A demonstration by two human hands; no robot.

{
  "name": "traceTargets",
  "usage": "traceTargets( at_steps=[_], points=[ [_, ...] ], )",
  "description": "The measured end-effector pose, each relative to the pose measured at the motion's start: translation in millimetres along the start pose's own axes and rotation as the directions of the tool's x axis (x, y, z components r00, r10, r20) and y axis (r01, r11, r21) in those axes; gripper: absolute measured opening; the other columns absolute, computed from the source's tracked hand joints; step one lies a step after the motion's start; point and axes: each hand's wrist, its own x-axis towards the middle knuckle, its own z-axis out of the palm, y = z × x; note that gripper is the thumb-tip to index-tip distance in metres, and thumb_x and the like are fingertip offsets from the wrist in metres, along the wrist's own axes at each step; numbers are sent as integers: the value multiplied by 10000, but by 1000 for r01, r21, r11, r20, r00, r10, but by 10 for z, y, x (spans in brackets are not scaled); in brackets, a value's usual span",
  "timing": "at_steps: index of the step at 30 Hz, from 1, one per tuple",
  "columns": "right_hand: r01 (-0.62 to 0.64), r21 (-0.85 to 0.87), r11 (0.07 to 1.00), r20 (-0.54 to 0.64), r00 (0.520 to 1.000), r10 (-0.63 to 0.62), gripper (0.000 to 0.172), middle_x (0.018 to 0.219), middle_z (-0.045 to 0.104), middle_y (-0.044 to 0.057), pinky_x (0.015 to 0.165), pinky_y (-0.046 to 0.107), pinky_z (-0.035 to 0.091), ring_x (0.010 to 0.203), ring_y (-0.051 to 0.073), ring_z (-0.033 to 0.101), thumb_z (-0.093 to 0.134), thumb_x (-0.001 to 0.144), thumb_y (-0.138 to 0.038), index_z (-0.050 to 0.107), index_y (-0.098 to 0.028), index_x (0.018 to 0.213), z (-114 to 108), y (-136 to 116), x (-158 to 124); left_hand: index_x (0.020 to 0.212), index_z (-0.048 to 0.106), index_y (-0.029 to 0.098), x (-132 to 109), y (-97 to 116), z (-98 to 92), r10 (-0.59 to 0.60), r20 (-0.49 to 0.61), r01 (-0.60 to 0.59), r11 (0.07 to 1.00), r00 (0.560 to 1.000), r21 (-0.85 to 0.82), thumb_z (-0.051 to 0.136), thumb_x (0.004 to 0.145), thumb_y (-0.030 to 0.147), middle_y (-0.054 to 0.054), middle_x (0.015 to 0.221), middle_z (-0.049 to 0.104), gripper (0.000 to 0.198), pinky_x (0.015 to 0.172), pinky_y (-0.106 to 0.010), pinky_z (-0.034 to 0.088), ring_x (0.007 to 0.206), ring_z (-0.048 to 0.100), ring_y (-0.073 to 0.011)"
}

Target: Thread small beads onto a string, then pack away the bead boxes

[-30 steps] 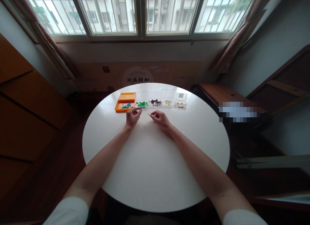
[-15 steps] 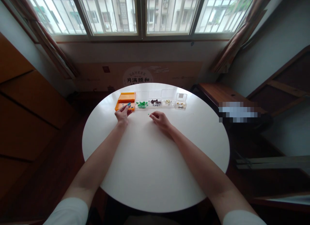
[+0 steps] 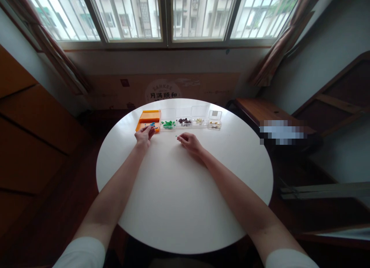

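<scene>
At the near edge of the orange box, my left hand has its thumb and fingers pinched together. Small blue pieces lie in the box just beyond its fingertips, and whatever is in the pinch is too small to make out. My right hand rests on its side on the white table, fingers curled and closed. A tiny greenish piece shows right at its fingertips; I cannot tell whether they grip it or only lie beside it.
Right of the orange box, clear open-lidded boxes stand in a row on the round table. They hold green pieces, dark brown pieces, pale yellow pieces and golden pieces. A wooden bench stands at the right.
My left hand has shifted slightly left and toward me, by the orange box. My right hand has stayed in place, the tiny piece still at its fingertips. The whole view has moved a little.
</scene>
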Motion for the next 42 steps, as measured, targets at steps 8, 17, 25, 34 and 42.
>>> traceTargets(
  at_steps=[8,17,25,34,42],
  points=[
    [15,-13,1000,2,1000,-15,318,594,555,7,547,231,356,560,108,462,512,805,-420,627,-146,694,10,-1,-12,720,592,78,42,48,-1,-82,15,82,996,996,24,620,730,30,-50,625,650,56,586,-208,560,573,638,-99],
    [31,-213,977,-201,977,-75,304,998,590,115,815,323,431,910,197,536,391,860,-175,632,-145,1041,-1,21,12,778,635,96,-68,-84,10,182,144,-218,930,973,297,589,745,217,-14,605,615,133,424,-168,460,413,545,-61],
    [62,-567,821,65,997,-31,352,1231,481,111,899,435,326,1106,294,372,435,883,-272,561,-255,1212,48,-93,-62,835,669,126,-336,-214,15,209,636,-617,583,743,529,576,750,316,-23,631,620,228,340,-146,369,421,533,-73],
    [68,-473,879,6,997,-74,167,958,588,86,849,354,385,945,223,477,533,841,-220,695,-202,875,5,-73,-55,841,673,152,-309,-219,0,175,740,-741,364,650,565,523,792,289,-6,634,641,209,483,-182,418,448,542,-79],
    [37,-141,989,-58,997,-46,137,850,609,69,717,293,452,731,148,574,564,804,-226,683,-159,808,-6,-47,-9,883,689,185,-470,-176,10,185,860,-879,62,476,473,506,837,334,-30,763,675,241,593,-204,398,590,556,-105]
  ],
)
